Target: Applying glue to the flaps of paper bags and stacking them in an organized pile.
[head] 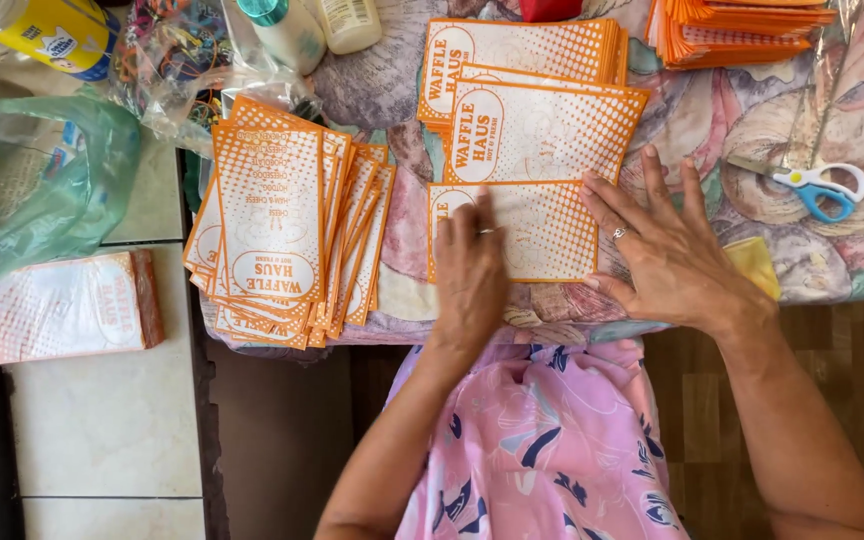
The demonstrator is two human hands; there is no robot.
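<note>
left hand [470,268]: flat, palm down on the near paper bag [542,225]; fingers together and straight, nothing pinched, looks like it's just pinning the bag so it won't slide

right hand [667,255]: also flat, fingers spread wide over the bag's right edge, ring on one finger; grip is open, not clamped on anything; the spread probably holds that edge down and square

paper bag: orange and white, lying flat at the near edge of the surface [752,120], right in front of the person; its top edge tucks under the next bag up

bags behind it [537,125]: a couple more of the same kind, overlapped in a staggered row going away from the person, ending in a thicker stack [522,50]; my guess is the stagger keeps each one easy to pick off

fanned pile [287,235]: to the left, lots of the same bags, print upside down to the camera, messy fan hanging partly off the surface edge

far stack [732,30]: top right, neat, orange edges showing

scissors [817,185]: blue and white handles, well right of the hands, untouched

wrapped pack [72,305]: on the tiled floor at left, near a green plastic bag [42,185]

bottles [322,25]: top edge, beside a yellow tub [47,35]; out of the way
</note>
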